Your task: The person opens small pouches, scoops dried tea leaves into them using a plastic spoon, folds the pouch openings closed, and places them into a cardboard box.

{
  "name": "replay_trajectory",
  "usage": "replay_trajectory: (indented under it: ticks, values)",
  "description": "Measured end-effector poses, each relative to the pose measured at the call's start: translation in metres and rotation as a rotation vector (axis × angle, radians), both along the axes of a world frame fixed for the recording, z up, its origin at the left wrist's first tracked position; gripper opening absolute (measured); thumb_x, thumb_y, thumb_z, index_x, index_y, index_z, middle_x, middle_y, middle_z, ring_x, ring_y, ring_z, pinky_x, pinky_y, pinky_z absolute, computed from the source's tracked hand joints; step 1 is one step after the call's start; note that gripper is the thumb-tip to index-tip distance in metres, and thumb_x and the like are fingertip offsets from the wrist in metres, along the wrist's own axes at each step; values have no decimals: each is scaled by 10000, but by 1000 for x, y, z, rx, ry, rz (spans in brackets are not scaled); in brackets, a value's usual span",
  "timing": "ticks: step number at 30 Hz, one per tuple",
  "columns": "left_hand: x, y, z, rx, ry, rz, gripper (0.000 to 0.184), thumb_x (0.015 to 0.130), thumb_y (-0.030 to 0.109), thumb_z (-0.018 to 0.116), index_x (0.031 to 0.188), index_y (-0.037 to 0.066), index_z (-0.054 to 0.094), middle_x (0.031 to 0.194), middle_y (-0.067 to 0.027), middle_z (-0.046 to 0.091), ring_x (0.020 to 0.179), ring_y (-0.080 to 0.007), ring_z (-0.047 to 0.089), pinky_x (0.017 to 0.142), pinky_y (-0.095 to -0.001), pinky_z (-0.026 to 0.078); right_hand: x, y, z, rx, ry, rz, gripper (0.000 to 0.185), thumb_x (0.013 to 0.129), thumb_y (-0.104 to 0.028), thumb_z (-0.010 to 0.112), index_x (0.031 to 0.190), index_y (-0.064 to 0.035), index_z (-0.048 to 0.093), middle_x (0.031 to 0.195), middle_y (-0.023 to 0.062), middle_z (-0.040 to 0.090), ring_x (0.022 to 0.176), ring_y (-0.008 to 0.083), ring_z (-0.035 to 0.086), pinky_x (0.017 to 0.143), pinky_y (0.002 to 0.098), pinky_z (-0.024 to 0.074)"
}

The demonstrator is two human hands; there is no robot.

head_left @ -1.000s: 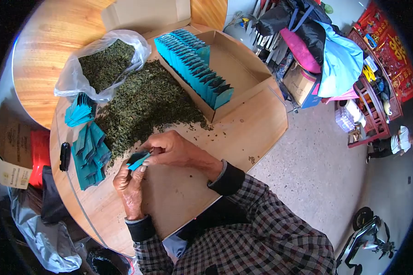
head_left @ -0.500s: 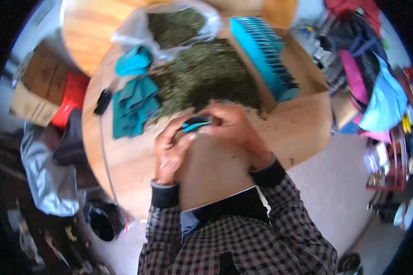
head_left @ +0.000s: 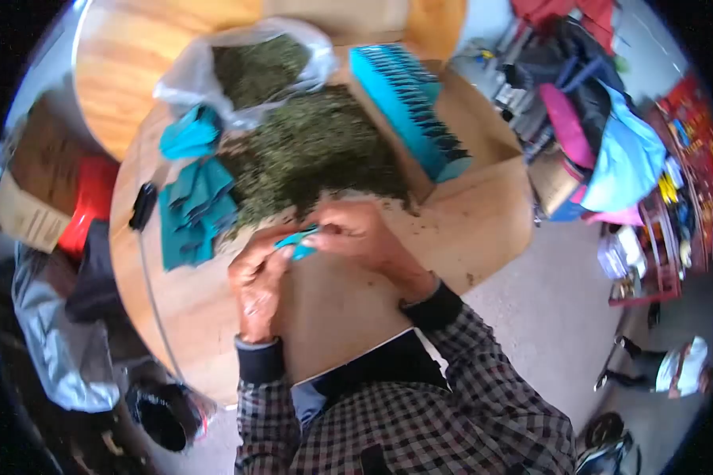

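Observation:
Between my two hands is a small teal packet [head_left: 299, 242], near the front of the round wooden table. My left hand [head_left: 257, 277] grips its left side with thumb and fingers. On its right side, my right hand [head_left: 360, 237] pinches the upper edge. A pile of dried green leaves [head_left: 317, 150] lies just beyond both hands. To the left are spread teal packets [head_left: 198, 210] and a smaller bunch of them [head_left: 190, 133]. A cardboard box [head_left: 483, 131] behind on the right holds a long row of upright teal packets [head_left: 404, 107].
A clear plastic bag [head_left: 194, 79] of leaves stands at the back. A black object [head_left: 142, 206] lies at the table's left. Cartons [head_left: 32, 210] and a grey bag [head_left: 55, 332] are off the left edge. A person [head_left: 681, 368] is at the far right.
The view has shifted, first strongly and then partly back. The packet's dark opening, visible earlier, now looks narrower between my fingers. Both hands have kept hold of it.

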State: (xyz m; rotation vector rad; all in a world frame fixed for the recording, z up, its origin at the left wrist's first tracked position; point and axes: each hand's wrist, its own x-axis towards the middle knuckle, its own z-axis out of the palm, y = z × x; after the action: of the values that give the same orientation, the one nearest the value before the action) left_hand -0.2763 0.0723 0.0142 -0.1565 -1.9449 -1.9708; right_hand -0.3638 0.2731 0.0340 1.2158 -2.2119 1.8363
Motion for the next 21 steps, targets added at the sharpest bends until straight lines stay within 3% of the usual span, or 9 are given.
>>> replay_trajectory:
  ticks: [2, 9, 13, 16, 19, 21]
  values:
    - [-3, 1, -8, 59, 33, -24, 148, 975, 43, 756, 1119, 15, 774, 1222, -104, 753, 975, -125, 660, 807, -253, 526, -1, -2, -10, -97, -38, 26, 150, 910, -118, 814, 919, 11, 736, 846, 101, 714, 755, 179, 656, 661, 338, 481]
    - [-3, 5, -6, 7, 56, -17, 146, 977, 43, 756, 1118, 4, 757, 1220, -122, 743, 1052, -182, 683, 925, -326, 542, 5, -2, -19, -65, -16, 29, 162, 928, -118, 793, 887, 18, 714, 876, 111, 727, 775, 189, 665, 686, 347, 500]
    - [0, 1, -5, -17, 65, -7, 135, 972, 32, 755, 1104, 3, 760, 1209, -128, 746, 1063, -191, 689, 927, -325, 544, 10, -4, -15, 11, -22, -7, 148, 939, -118, 772, 921, 20, 722, 892, 119, 732, 804, 198, 679, 707, 345, 513]
    - [2, 2, -3, -46, 55, -8, 202, 965, 67, 774, 1154, 3, 747, 1226, -124, 734, 1091, -208, 686, 958, -341, 542, 12, -3, -12, 8, -6, -22, 149, 941, -121, 768, 959, 22, 732, 898, 121, 733, 811, 198, 682, 709, 344, 516]
    - [-1, 7, -11, 175, 143, 12, 431, 939, 201, 825, 1295, 4, 685, 1262, -115, 699, 1132, -238, 679, 1025, -398, 529, 15, 1, -4, -8, 12, -53, 157, 941, -119, 770, 1000, 24, 741, 899, 118, 734, 792, 185, 685, 694, 334, 519]
    - [0, 3, -15, 225, 150, 16, 421, 950, 215, 815, 1292, 6, 686, 1245, -116, 703, 1124, -240, 681, 1021, -401, 530, 17, 11, 11, -5, 32, -78, 163, 941, -114, 770, 1021, 26, 745, 898, 116, 735, 773, 173, 689, 683, 325, 523]
